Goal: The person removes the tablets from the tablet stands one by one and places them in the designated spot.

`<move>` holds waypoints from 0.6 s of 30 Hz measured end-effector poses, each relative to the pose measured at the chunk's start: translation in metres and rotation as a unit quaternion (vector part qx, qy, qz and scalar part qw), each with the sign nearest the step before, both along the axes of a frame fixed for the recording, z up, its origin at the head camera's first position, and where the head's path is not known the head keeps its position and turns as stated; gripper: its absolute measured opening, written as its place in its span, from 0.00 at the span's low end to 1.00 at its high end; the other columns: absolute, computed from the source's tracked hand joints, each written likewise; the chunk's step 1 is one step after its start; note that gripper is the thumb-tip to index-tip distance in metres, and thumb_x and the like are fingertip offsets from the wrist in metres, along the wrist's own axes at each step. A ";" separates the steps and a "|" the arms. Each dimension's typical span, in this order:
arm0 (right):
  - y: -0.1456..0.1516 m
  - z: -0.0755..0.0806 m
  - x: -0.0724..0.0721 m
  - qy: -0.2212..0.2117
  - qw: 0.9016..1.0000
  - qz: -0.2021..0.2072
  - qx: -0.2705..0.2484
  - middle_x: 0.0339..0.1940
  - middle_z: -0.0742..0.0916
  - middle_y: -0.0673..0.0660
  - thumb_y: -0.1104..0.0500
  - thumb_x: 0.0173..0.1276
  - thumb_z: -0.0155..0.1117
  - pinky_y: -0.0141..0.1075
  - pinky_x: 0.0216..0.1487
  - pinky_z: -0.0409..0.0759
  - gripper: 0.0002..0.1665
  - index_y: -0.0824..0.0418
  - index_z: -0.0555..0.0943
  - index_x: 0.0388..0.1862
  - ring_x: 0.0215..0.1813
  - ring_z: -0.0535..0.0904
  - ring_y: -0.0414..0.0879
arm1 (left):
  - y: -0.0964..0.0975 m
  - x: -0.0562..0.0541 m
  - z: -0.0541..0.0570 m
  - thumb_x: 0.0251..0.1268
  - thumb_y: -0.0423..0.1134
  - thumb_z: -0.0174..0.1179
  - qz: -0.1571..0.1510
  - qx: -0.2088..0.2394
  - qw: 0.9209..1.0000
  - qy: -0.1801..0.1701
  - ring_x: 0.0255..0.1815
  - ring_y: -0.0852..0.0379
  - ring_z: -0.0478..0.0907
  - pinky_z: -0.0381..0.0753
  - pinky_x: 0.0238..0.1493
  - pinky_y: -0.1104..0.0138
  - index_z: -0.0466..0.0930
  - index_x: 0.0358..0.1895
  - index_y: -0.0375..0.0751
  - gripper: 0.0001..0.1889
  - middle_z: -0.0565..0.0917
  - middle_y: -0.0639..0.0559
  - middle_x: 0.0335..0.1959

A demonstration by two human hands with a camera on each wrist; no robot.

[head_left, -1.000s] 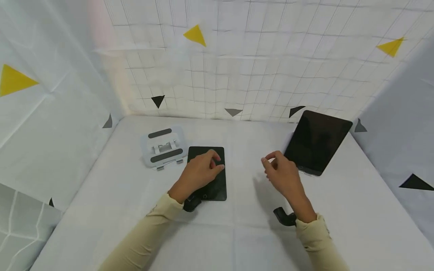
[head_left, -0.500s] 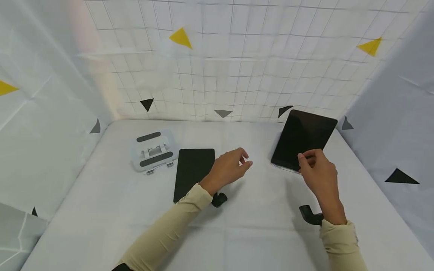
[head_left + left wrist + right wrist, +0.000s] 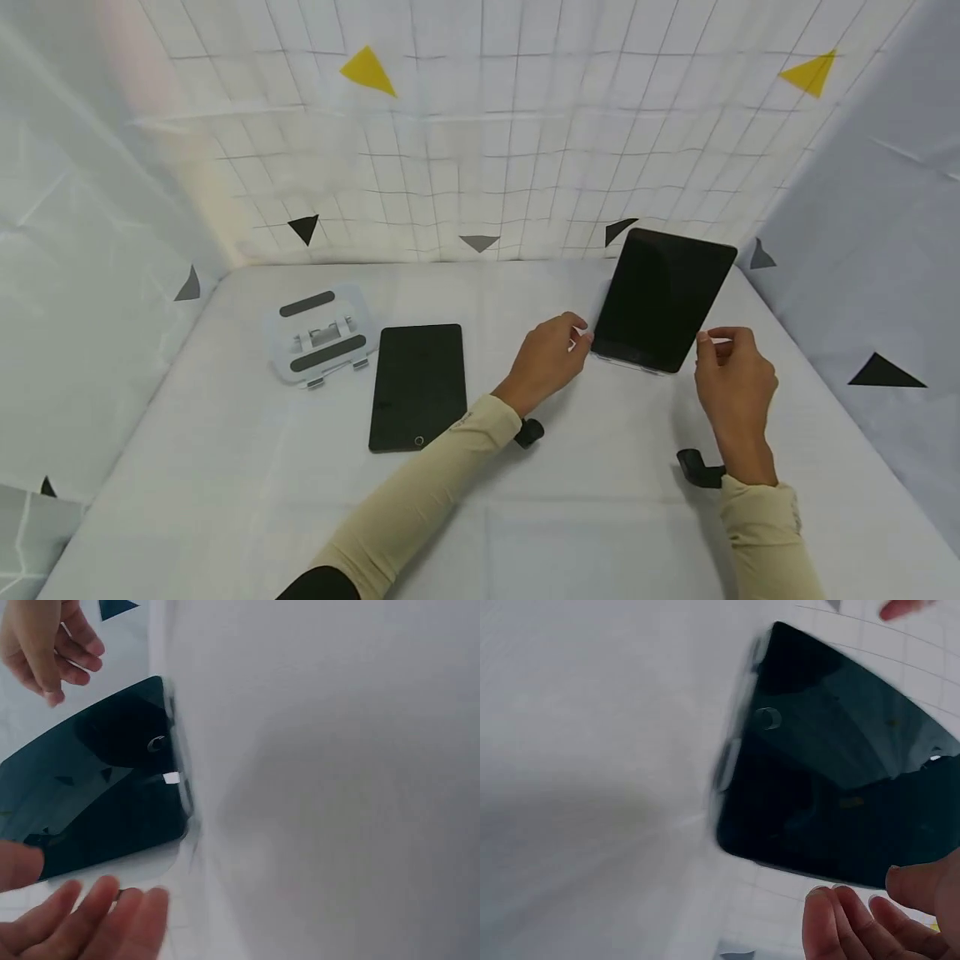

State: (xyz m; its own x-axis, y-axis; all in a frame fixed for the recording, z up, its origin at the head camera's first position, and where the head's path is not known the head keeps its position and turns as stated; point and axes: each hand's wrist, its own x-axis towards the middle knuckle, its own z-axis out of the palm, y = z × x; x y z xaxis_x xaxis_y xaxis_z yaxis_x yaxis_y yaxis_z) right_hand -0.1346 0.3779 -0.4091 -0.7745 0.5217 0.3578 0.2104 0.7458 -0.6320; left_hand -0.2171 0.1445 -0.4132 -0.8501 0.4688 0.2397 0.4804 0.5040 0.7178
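A black tablet [image 3: 663, 300] leans upright on a stand at the back right, its lower edge held by small clear lips. Beside its lower left edge is my left hand [image 3: 551, 358], thumb and fingers apart on either side of that edge. At the opposite edge my right hand [image 3: 737, 387] has its thumb in front and its fingers behind; whether they touch the tablet, I cannot tell. The right wrist view shows the tablet [image 3: 832, 765] close to my right thumb [image 3: 922, 885]. Most of the stand is hidden behind the tablet.
A second, smaller-looking black tablet [image 3: 418, 383] lies flat left of my left forearm. Further left lies a folded pale stand [image 3: 322, 335] with dark grey pads. A gridded white sheet [image 3: 480, 142] hangs behind the white table [image 3: 247, 467].
My left hand has moved right, from above the flat tablet to the leaning tablet's left side. My right hand has moved right, to that tablet's right edge. The head view has shifted slightly.
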 end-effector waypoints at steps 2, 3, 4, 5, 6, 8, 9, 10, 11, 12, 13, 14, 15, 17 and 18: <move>0.004 -0.006 -0.002 -0.005 1.000 -0.004 -0.003 0.47 0.88 0.71 0.51 0.84 0.53 0.41 0.29 0.78 0.25 0.70 0.75 0.65 0.42 0.85 0.64 | 0.009 -0.003 -0.004 0.83 0.43 0.54 0.000 0.005 1.000 0.018 0.38 0.62 0.77 0.75 0.37 0.72 0.81 0.59 0.38 0.15 0.84 0.53 0.42; 0.005 -0.009 -0.003 -0.008 1.000 -0.004 -0.004 0.49 0.87 0.71 0.51 0.84 0.53 0.45 0.32 0.81 0.25 0.70 0.75 0.66 0.45 0.85 0.65 | 0.012 -0.004 -0.006 0.83 0.43 0.54 0.003 0.007 1.000 0.023 0.37 0.61 0.77 0.75 0.36 0.72 0.80 0.59 0.37 0.15 0.84 0.52 0.42; 0.006 -0.012 -0.003 -0.012 1.000 -0.001 -0.007 0.51 0.87 0.72 0.51 0.85 0.53 0.49 0.35 0.83 0.26 0.70 0.74 0.67 0.47 0.85 0.66 | 0.015 -0.004 -0.008 0.83 0.43 0.54 0.006 0.004 1.000 0.027 0.37 0.61 0.77 0.75 0.36 0.72 0.80 0.60 0.37 0.15 0.83 0.52 0.43; 0.006 -0.015 -0.003 -0.014 1.000 0.001 -0.009 0.52 0.86 0.72 0.51 0.85 0.53 0.53 0.38 0.84 0.26 0.71 0.74 0.67 0.49 0.85 0.67 | 0.018 -0.005 -0.011 0.84 0.43 0.54 0.009 0.001 1.000 0.029 0.37 0.61 0.77 0.75 0.36 0.73 0.79 0.60 0.36 0.15 0.83 0.51 0.43; 0.005 -0.018 -0.003 -0.017 1.000 0.005 -0.012 0.53 0.86 0.73 0.51 0.85 0.53 0.56 0.41 0.84 0.26 0.71 0.73 0.67 0.51 0.85 0.67 | 0.020 -0.005 -0.013 0.84 0.42 0.54 0.012 0.000 1.000 0.029 0.36 0.60 0.78 0.75 0.36 0.72 0.79 0.60 0.35 0.15 0.83 0.50 0.43; 0.004 -0.021 -0.003 -0.016 1.000 0.013 -0.016 0.53 0.86 0.73 0.51 0.85 0.53 0.58 0.43 0.84 0.26 0.71 0.74 0.67 0.51 0.85 0.67 | 0.025 -0.007 -0.017 0.84 0.42 0.54 0.015 0.000 0.999 0.030 0.36 0.60 0.78 0.75 0.37 0.72 0.78 0.61 0.34 0.15 0.83 0.49 0.43; 0.004 -0.022 -0.003 -0.013 1.000 0.017 -0.018 0.52 0.86 0.73 0.51 0.85 0.54 0.56 0.41 0.84 0.26 0.71 0.74 0.66 0.51 0.85 0.67 | 0.027 -0.008 -0.019 0.85 0.41 0.54 0.014 0.003 0.999 0.032 0.36 0.61 0.78 0.75 0.37 0.72 0.78 0.60 0.34 0.15 0.83 0.49 0.43; 0.004 -0.023 -0.003 -0.009 1.000 0.020 -0.019 0.51 0.87 0.72 0.51 0.85 0.54 0.51 0.40 0.83 0.25 0.71 0.75 0.66 0.50 0.86 0.66 | 0.030 -0.008 -0.020 0.85 0.41 0.53 0.012 0.007 0.999 0.034 0.36 0.61 0.78 0.75 0.37 0.72 0.78 0.60 0.34 0.14 0.84 0.49 0.42; 0.004 -0.023 -0.003 -0.004 1.000 0.023 -0.020 0.50 0.87 0.71 0.52 0.85 0.55 0.45 0.38 0.82 0.25 0.71 0.75 0.65 0.49 0.86 0.65 | 0.032 -0.009 -0.021 0.85 0.40 0.53 0.010 0.013 0.999 0.037 0.36 0.61 0.79 0.76 0.37 0.72 0.78 0.60 0.34 0.14 0.84 0.49 0.42; 0.004 -0.023 -0.003 0.000 0.999 0.026 -0.021 0.49 0.88 0.70 0.52 0.85 0.55 0.40 0.36 0.80 0.24 0.71 0.76 0.64 0.47 0.87 0.63 | 0.034 -0.009 -0.021 0.85 0.39 0.53 0.008 0.018 0.999 0.040 0.36 0.61 0.79 0.76 0.38 0.72 0.77 0.59 0.34 0.13 0.84 0.49 0.42; 0.005 -0.024 -0.003 0.002 0.999 0.028 -0.024 0.48 0.88 0.69 0.52 0.85 0.55 0.35 0.36 0.77 0.24 0.71 0.77 0.64 0.46 0.87 0.62 | 0.037 -0.010 -0.021 0.85 0.39 0.52 0.009 0.022 0.999 0.041 0.35 0.62 0.78 0.76 0.37 0.72 0.77 0.59 0.34 0.13 0.84 0.49 0.42; 0.006 -0.024 -0.003 0.005 0.999 0.031 -0.027 0.48 0.88 0.69 0.53 0.84 0.55 0.31 0.35 0.75 0.23 0.71 0.77 0.63 0.46 0.88 0.61 | 0.039 -0.010 -0.022 0.85 0.38 0.52 0.011 0.024 0.999 0.042 0.35 0.62 0.78 0.76 0.38 0.72 0.77 0.58 0.34 0.12 0.84 0.49 0.42; 0.006 -0.024 -0.004 0.005 0.999 0.033 -0.029 0.48 0.88 0.68 0.53 0.84 0.56 0.28 0.35 0.73 0.22 0.70 0.78 0.62 0.45 0.88 0.60 | 0.040 -0.011 -0.022 0.85 0.38 0.52 0.014 0.024 0.999 0.042 0.35 0.62 0.78 0.76 0.38 0.72 0.76 0.58 0.34 0.12 0.84 0.49 0.41; 0.007 -0.024 -0.004 0.003 0.999 0.038 -0.036 0.48 0.88 0.68 0.54 0.84 0.56 0.25 0.35 0.71 0.21 0.70 0.78 0.62 0.45 0.88 0.60 | 0.042 -0.013 -0.022 0.85 0.38 0.53 0.023 0.021 0.999 0.039 0.35 0.61 0.77 0.76 0.39 0.70 0.76 0.57 0.35 0.11 0.83 0.49 0.41; 0.008 -0.024 -0.005 0.002 0.998 0.040 -0.038 0.48 0.88 0.68 0.54 0.85 0.55 0.26 0.36 0.71 0.21 0.70 0.78 0.62 0.45 0.88 0.60 | 0.043 -0.014 -0.022 0.85 0.38 0.53 0.026 0.019 0.999 0.036 0.36 0.60 0.78 0.77 0.39 0.69 0.76 0.57 0.35 0.10 0.82 0.49 0.42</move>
State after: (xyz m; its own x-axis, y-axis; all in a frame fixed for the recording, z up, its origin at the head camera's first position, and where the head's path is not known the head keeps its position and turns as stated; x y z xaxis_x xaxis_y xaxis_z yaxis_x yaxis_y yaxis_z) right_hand -0.1394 0.3859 -0.4336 -0.8134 0.4838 0.3230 0.1494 0.7104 -0.6878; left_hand -0.2311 0.1878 -0.4352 -0.8535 0.4135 0.3172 0.5046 0.5037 0.7012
